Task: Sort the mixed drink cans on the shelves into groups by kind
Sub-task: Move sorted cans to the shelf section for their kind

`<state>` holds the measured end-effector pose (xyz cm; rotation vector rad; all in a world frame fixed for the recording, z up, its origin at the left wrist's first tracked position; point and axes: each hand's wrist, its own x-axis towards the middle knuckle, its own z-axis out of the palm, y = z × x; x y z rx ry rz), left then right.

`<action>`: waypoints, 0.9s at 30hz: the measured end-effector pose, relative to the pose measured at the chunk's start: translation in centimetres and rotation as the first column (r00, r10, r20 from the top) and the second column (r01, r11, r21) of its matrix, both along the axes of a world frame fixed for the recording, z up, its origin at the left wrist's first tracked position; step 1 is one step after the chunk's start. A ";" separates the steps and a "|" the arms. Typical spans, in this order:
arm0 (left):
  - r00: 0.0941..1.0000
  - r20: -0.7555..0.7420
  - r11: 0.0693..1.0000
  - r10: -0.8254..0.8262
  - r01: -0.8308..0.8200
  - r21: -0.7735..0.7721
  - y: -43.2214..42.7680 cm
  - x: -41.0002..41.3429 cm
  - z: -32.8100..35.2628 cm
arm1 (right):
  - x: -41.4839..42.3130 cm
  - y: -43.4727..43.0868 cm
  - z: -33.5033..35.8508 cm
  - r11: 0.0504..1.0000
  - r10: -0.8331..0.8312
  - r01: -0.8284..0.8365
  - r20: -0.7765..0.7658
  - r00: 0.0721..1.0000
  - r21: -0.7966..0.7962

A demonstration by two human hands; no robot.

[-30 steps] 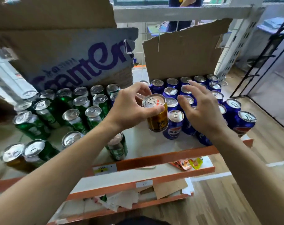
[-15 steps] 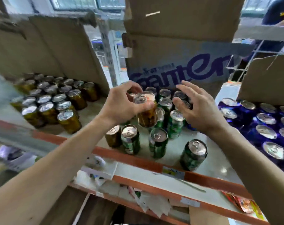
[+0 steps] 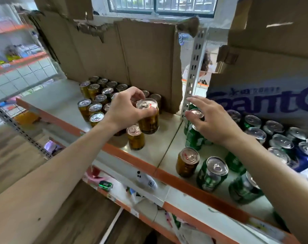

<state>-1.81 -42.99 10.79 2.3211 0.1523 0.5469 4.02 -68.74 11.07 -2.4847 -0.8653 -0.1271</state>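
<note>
My left hand (image 3: 126, 110) grips a gold can (image 3: 148, 119) by its upper rim, holding it just above the shelf (image 3: 130, 155), next to a lone gold can (image 3: 136, 137). Behind it stands a group of several gold cans (image 3: 97, 99) in rows against a cardboard wall. My right hand (image 3: 213, 120) hovers with fingers spread and relaxed over the green cans (image 3: 193, 136), holding nothing. Another gold can (image 3: 187, 162) stands among green cans (image 3: 212, 174) near the shelf's front edge. Blue cans (image 3: 306, 155) show at the far right.
Torn cardboard (image 3: 140, 59) backs the gold cans; a printed box (image 3: 262, 95) stands behind the green ones. A perforated metal upright (image 3: 192, 74) divides the two shelf sections. Lower shelves (image 3: 149, 196) hold papers, a small green can and clutter. Wooden floor lies below left.
The view has swung left from the blue and green cans to the gold group. My left hand has carried the gold can over to the gold cans' shelf section; my right hand stayed empty.
</note>
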 end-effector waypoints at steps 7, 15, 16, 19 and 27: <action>0.996 -0.063 0.997 -0.066 0.067 0.027 3.6 4.6 -2.5 | 1.9 4.4 -1.1 0.997 -0.040 0.037 -0.035 0.999 -0.073; 0.969 -0.220 0.993 -0.110 0.118 0.027 5.6 10.9 -6.4 | 4.0 7.0 -2.1 0.989 -0.083 0.072 -0.078 0.994 -0.126; 0.964 -0.241 0.991 -0.112 0.125 0.038 5.7 11.4 -6.8 | 4.2 7.2 -2.2 0.989 -0.082 0.071 -0.082 0.993 -0.129; 0.949 -0.278 0.979 -0.149 0.181 0.093 5.6 12.3 -7.7 | 4.7 7.6 -2.8 0.987 -0.088 0.074 -0.090 0.992 -0.143; 0.883 -0.383 0.882 -0.270 0.386 0.269 5.0 13.8 -8.2 | 5.1 7.2 -3.8 0.982 -0.133 0.117 -0.098 0.986 -0.147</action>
